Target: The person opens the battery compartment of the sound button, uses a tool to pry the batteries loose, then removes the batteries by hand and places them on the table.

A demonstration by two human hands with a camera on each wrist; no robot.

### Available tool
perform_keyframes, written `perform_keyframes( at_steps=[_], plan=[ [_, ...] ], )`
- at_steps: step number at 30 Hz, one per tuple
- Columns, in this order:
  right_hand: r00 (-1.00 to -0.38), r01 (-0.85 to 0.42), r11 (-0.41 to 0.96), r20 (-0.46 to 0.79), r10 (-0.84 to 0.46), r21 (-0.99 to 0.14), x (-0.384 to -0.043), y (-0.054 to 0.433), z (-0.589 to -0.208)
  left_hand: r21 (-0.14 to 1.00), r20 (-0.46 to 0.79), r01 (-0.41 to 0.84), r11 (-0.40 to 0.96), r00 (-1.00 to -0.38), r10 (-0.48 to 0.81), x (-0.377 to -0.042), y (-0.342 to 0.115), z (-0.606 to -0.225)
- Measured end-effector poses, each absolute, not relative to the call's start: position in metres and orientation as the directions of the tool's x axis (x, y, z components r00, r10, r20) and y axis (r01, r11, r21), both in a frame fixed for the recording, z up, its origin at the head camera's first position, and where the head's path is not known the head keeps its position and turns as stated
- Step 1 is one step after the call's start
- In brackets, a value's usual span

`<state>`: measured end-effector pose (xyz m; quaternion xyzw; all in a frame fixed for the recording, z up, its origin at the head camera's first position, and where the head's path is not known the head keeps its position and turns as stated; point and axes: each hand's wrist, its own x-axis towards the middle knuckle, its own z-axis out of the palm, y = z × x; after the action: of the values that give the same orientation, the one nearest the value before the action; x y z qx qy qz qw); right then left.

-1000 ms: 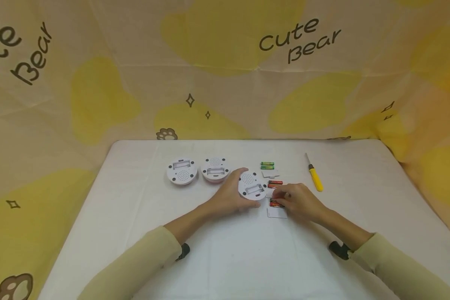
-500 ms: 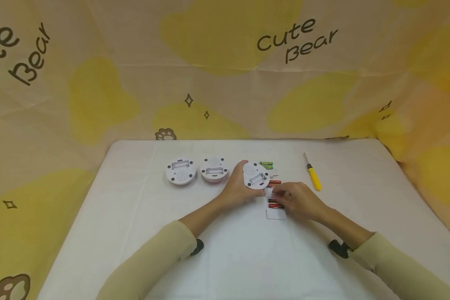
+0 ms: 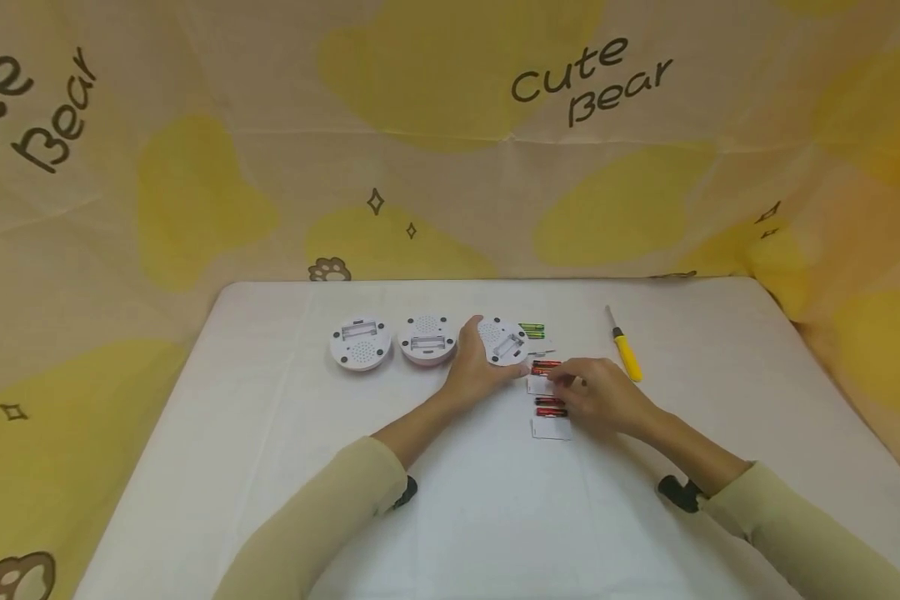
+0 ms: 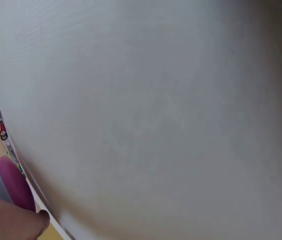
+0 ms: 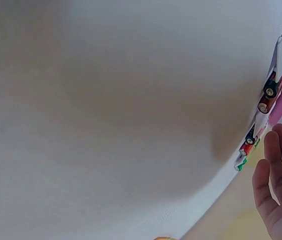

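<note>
My left hand (image 3: 474, 367) grips a round white device (image 3: 492, 332) by its left side, thumb near its front edge. Its underside faces up, with speaker holes, small dark feet and an uncovered battery compartment. In the left wrist view the device's pink part (image 4: 16, 182) shows beside a fingertip. My right hand (image 3: 600, 396) hovers over the battery rows, fingertips right by two red batteries (image 3: 546, 367) and a white battery cover (image 3: 538, 386). Its fingers look loosely bent in the right wrist view. Nearer me lie more red batteries (image 3: 551, 412) and another white cover (image 3: 551, 428).
Two similar white devices, one at the far left (image 3: 361, 344) and one beside it (image 3: 427, 337), lie with undersides up. Green batteries (image 3: 532, 331) lie behind the red ones. A yellow-handled screwdriver (image 3: 626, 354) lies right of them on the white table (image 3: 450, 517).
My left hand has carried the round device away from me, then a little to the left, so more of the red batteries shows. The right hand has barely moved.
</note>
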<state>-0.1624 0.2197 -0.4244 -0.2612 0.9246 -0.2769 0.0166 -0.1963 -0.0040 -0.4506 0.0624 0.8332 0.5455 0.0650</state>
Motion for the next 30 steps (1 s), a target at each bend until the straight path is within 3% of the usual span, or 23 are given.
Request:
perform_keyframes(
  at_steps=[18,30],
  plan=[
    [-0.884,-0.449,0.735,0.135,-0.447,-0.507,-0.172,0.227,-0.407,0.839,-0.004,0.087,0.538,-0.986,0.166,-0.196,0.0,-0.437],
    [-0.886,-0.463,0.761,0.228,-0.403,-0.454,-0.187,0.245,-0.385,0.782,-0.033,0.108,0.614,-0.976,0.213,-0.178,0.006,-0.393]
  ],
)
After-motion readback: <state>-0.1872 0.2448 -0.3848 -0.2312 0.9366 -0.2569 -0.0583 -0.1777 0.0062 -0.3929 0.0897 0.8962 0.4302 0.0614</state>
